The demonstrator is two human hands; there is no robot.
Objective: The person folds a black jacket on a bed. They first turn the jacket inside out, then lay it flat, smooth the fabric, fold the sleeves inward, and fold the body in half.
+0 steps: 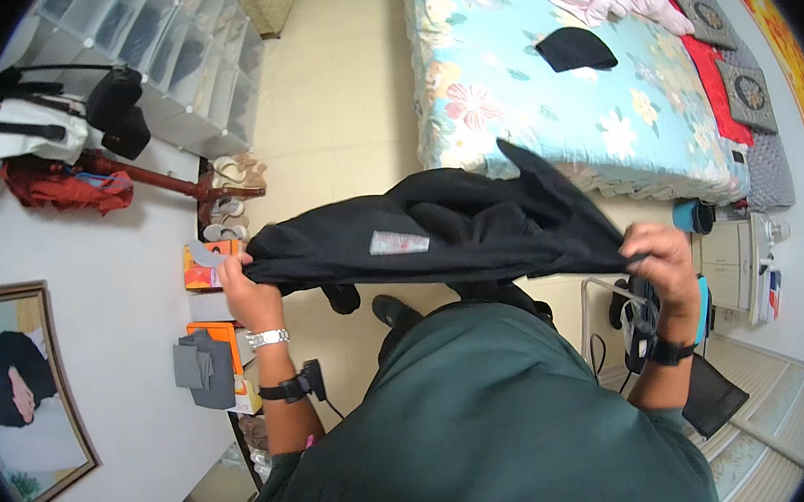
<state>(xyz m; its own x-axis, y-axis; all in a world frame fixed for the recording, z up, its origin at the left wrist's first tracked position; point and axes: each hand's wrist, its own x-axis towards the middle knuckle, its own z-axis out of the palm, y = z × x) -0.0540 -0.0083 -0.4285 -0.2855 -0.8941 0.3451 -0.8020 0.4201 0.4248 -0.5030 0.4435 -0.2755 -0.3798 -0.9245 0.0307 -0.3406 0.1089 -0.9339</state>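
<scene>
A black garment (479, 244) is stretched between my two hands in front of my body, with a small white label (399, 242) on its near side. What kind of garment it is I cannot make out. My left hand (249, 290) grips its left end, the fingers closed round the cloth. At the other end my right hand (664, 255) pinches a corner. The cloth sags and bunches in the middle, and one pointed flap rises toward the bed. Past it, a folded black cloth piece (576, 49) lies on the flowered bedspread (469, 41).
Clear plastic storage boxes (199, 57) stand at the far left, beside a wooden rack (212, 189) hung with bags. Shoes (238, 173) sit on the floor below. Orange boxes (211, 332) and grey cloths (205, 367) are by my left arm. A metal-framed chair (588, 320) stands near my right arm.
</scene>
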